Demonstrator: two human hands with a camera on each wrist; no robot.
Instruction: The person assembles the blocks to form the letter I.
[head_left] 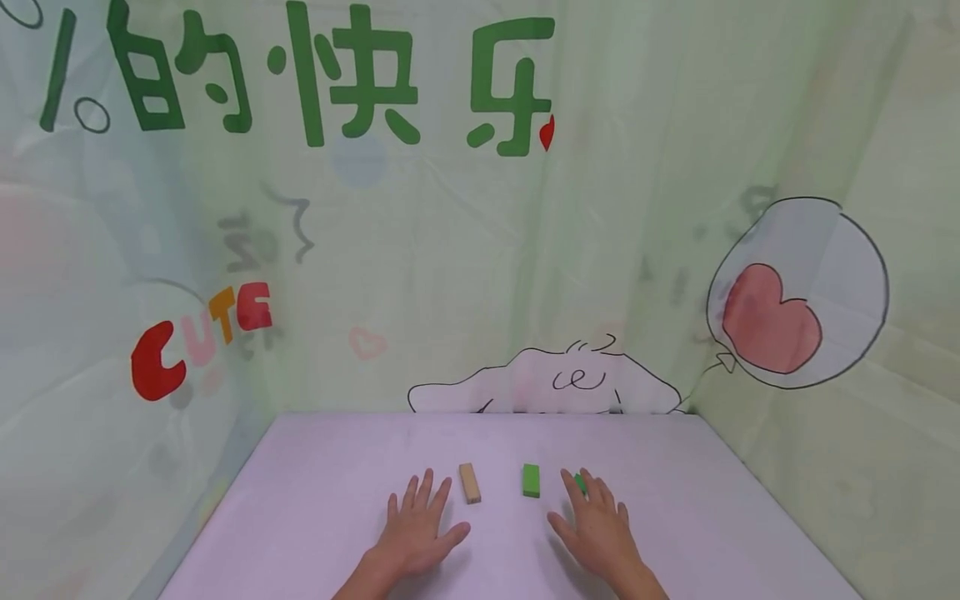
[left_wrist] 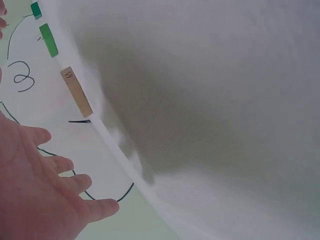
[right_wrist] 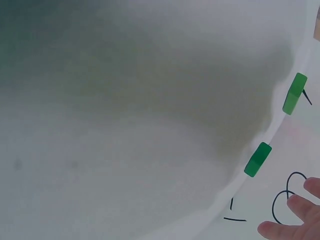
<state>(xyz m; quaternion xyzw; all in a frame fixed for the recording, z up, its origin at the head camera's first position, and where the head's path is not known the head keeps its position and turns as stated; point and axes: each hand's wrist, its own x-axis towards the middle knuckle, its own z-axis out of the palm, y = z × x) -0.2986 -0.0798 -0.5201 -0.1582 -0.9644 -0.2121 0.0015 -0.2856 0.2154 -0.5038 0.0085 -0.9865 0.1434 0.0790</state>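
Three small blocks lie in a loose row on the table. A tan wooden block (head_left: 469,483) is at the left, with a small dark mark on its end in the left wrist view. In the middle lies a light green block (head_left: 531,481). The darker green block (right_wrist: 258,159) at the right is mostly hidden behind fingers in the head view. My left hand (head_left: 417,527), fingers spread, is nearest the tan block and holds nothing. My right hand (head_left: 600,527) is also spread and empty, in front of the darker green block. Both hands cast shadows on the table.
The pale lilac table (head_left: 315,500) meets a printed cloth backdrop (head_left: 450,250) at its back edge. Cloth also hangs along the left and right sides. Green characters, a balloon with a heart and other drawings decorate it.
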